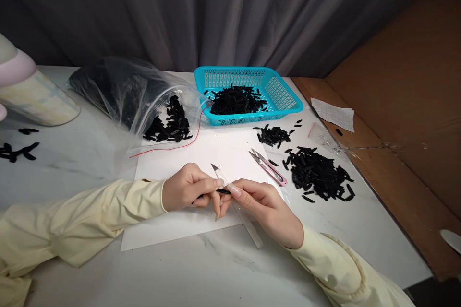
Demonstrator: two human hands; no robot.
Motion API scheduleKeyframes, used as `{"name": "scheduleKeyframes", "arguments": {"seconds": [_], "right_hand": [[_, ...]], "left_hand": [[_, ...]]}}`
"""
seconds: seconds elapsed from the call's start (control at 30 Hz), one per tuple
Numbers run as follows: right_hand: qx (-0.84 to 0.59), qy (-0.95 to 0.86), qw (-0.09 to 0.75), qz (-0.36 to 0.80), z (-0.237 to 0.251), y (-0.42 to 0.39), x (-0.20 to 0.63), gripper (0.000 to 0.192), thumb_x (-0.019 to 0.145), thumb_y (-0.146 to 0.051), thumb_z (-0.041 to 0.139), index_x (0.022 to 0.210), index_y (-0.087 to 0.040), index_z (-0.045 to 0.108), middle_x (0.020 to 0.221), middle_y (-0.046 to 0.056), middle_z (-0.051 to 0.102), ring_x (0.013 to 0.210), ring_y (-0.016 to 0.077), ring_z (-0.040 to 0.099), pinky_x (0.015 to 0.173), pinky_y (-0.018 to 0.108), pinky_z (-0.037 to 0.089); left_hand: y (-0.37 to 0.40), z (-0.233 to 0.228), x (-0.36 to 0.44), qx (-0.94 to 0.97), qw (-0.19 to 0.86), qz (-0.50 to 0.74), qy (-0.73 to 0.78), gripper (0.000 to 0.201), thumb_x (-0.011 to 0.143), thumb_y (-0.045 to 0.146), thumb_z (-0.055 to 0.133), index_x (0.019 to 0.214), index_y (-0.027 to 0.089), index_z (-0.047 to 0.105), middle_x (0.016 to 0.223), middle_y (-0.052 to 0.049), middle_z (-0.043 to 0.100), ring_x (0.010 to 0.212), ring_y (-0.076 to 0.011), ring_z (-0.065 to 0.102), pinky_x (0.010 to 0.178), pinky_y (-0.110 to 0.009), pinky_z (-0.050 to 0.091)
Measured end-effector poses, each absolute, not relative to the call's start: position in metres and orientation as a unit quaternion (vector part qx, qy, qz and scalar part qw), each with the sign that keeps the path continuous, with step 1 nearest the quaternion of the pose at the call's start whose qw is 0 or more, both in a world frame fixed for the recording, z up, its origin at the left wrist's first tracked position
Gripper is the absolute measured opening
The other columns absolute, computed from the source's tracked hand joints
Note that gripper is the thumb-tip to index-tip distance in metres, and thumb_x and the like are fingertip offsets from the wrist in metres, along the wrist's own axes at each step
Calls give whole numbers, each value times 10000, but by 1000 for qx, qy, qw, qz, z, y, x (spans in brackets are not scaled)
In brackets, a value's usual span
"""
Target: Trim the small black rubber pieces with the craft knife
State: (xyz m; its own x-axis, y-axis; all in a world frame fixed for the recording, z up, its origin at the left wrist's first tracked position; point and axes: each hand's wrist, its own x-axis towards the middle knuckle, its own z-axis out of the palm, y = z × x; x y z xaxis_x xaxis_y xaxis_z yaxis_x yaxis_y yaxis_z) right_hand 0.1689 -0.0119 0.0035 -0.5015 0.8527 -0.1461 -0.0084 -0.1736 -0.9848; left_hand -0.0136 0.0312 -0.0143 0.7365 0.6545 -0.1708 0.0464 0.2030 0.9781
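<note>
Small black piece (pixel 223 191), one only, pinched between both hands above the white paper sheet (pixel 201 153) at the table's near middle. Left hand (pixel 187 188) clenched around the piece's left end, thumb and forefinger pressed together. Right hand (pixel 261 206) grasping a craft knife (pixel 230 187), one, blade tip pointing up and away, handle trailing down past the wrist.

One pink thread snips (pixel 268 167) lying on the sheet's right edge. One teal basket (pixel 279 91) behind, partly filled with black pieces, too many to count. One clear plastic bag (pixel 118 91) at left, spilling more pieces. Two loose heaps right of the sheet: smaller heap (pixel 273 135), larger heap (pixel 319 173). One paper slip (pixel 333 113) at far right; any writing on it too faint to read. No labels legible elsewhere.
</note>
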Motion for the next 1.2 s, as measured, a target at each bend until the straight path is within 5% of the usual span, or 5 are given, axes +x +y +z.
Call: {"name": "scheduleKeyframes", "arguments": {"seconds": [0.2,0.57,0.83,1.07,1.2], "right_hand": [[-423,-667,297,536,7,-10,174,266,942,-258,384,862,-174,624,769,36,682,773,155,628,772,303,476],[-605,-723,213,-256,-7,-12,329,325,928,-299,361,804,-164,629,859,129,685,828,240,630,749,386,433],[-564,-769,166,-251,9,5,312,311,911,-233,343,862,-156,640,899,138,698,950,306,588,719,429,417],[-337,-924,178,23,33,5,157,252,888,-240,488,1109,-130,538,1037,128,646,899,248,564,742,381,450],[-384,-906,173,40,19,19,116,131,791,-193,611,897,-121,581,862,124,641,794,262,551,669,381,439]], "left_hand": [[32,-13,-11,575,735,202,297,461,839,353,433,538,108,681,328,64,277,322,-44,195,383,-237,187],[46,-21,-5,464,820,173,286,559,833,486,399,552,69,643,313,46,302,248,-46,210,275,-187,124],[57,-27,-4,409,853,177,273,576,783,570,405,590,74,626,290,39,333,227,-51,186,237,-160,121],[62,-33,-2,372,854,215,294,528,756,604,423,534,138,532,303,32,362,239,-76,214,257,-195,114],[61,-35,2,321,828,334,315,448,707,581,536,549,184,402,437,51,393,397,-78,372,393,-191,291]]}}
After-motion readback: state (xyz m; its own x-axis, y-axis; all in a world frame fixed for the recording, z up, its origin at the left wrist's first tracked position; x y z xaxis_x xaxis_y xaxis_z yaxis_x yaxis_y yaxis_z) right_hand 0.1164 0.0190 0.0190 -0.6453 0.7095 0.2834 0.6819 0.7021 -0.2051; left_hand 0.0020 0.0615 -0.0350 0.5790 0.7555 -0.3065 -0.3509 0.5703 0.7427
